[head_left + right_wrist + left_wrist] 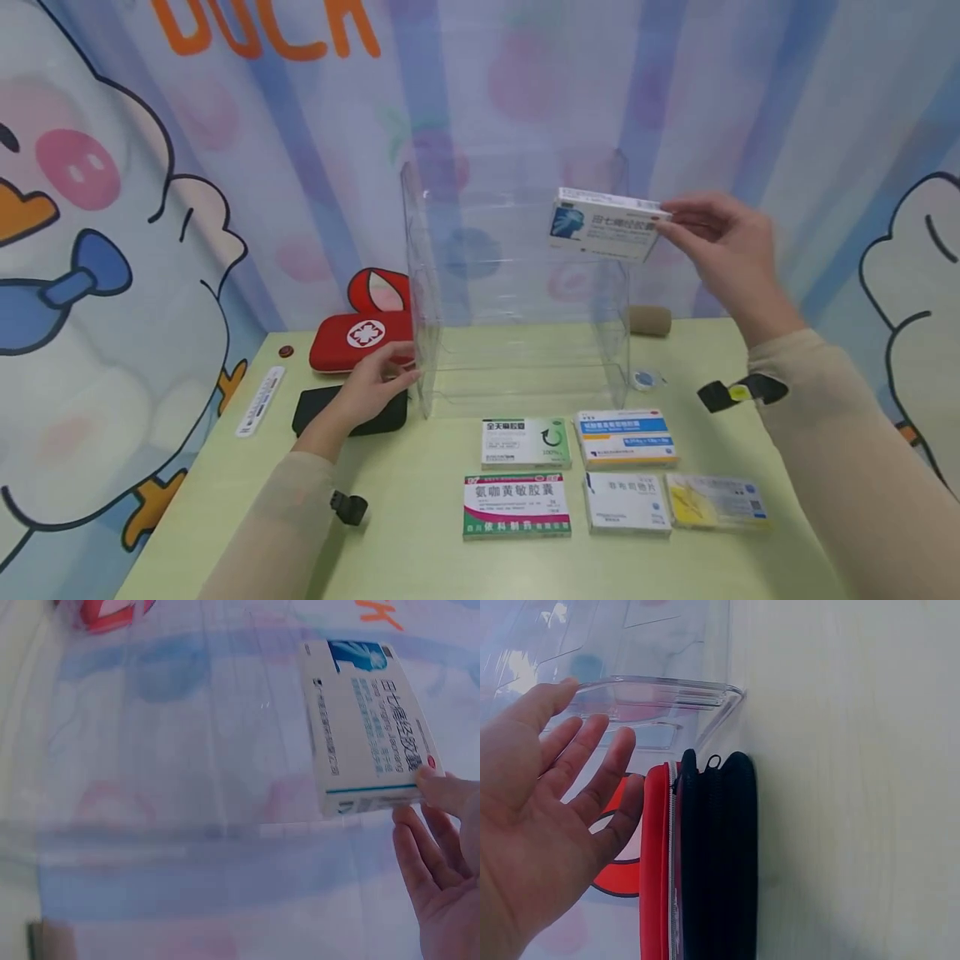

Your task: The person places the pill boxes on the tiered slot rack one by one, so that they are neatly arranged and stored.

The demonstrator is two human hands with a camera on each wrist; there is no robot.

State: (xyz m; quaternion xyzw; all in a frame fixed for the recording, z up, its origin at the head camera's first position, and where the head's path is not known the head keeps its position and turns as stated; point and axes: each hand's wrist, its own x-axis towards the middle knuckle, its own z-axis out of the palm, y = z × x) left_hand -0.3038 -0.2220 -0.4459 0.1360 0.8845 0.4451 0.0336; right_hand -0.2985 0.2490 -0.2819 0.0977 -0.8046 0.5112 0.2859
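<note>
White medicine box [606,227], blue-printed at one end, is pinched in the right hand's grip [731,254].

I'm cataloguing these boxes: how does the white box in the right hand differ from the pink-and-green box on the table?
The white box is held up by the right hand, while the pink-and-green box lies on the table. The white box bears a blue picture near one end; the pink-and-green box has coloured bands instead. Both are oblong, with Chinese characters printed on a largely white face.
</note>
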